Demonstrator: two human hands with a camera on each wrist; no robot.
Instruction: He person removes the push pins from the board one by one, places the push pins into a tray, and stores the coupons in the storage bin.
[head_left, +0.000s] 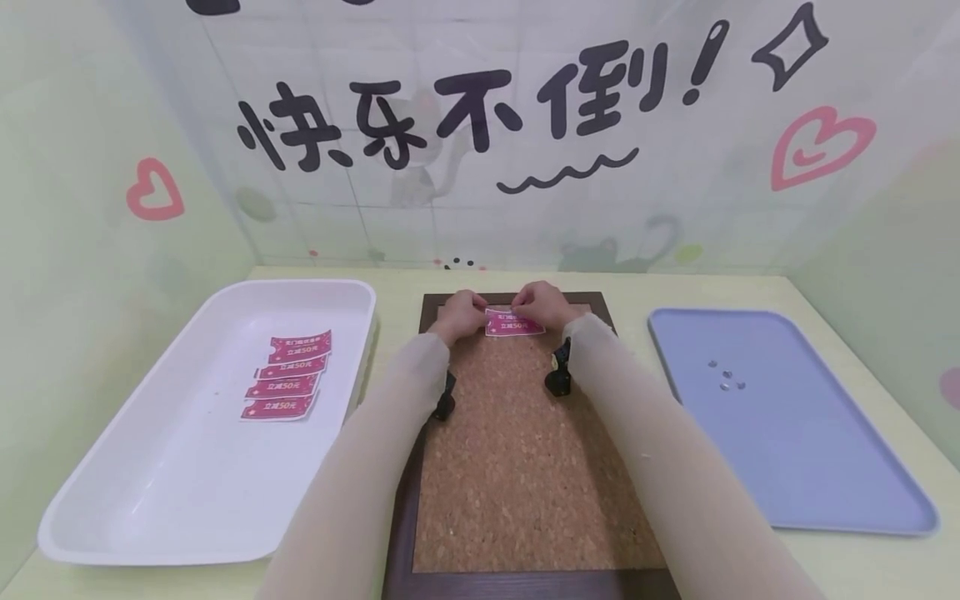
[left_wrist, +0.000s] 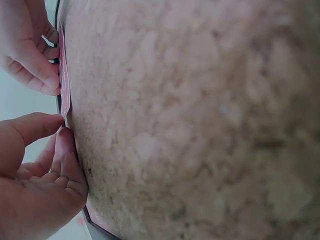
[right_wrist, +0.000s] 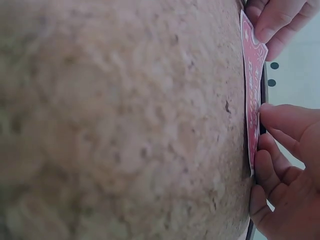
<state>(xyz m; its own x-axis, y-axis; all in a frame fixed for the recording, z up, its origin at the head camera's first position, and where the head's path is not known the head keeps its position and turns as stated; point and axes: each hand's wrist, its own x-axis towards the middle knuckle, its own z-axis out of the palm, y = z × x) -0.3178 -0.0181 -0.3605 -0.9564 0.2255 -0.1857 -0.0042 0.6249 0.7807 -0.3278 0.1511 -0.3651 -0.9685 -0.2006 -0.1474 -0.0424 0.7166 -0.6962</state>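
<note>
A pink paper coupon (head_left: 514, 323) with white print lies at the far end of a framed cork board (head_left: 517, 450). My left hand (head_left: 461, 315) pinches its left end between thumb and forefinger. At the coupon's top right is my right hand (head_left: 546, 307), its thumb and curled fingers gripping the upper edge. In the right wrist view the coupon (right_wrist: 252, 90) stands slightly off the cork, with my right hand (right_wrist: 292, 160) along its edge. The left wrist view shows my left thumb and fingertip close together at the coupon's (left_wrist: 65, 85) end.
On the left, a white tray (head_left: 187, 492) holds several more pink coupons (head_left: 288, 375) in an overlapping row. A blue tray (head_left: 810, 450) on the right carries several small clear pieces (head_left: 726, 377). A printed wall sheet (head_left: 465, 225) rises behind the table.
</note>
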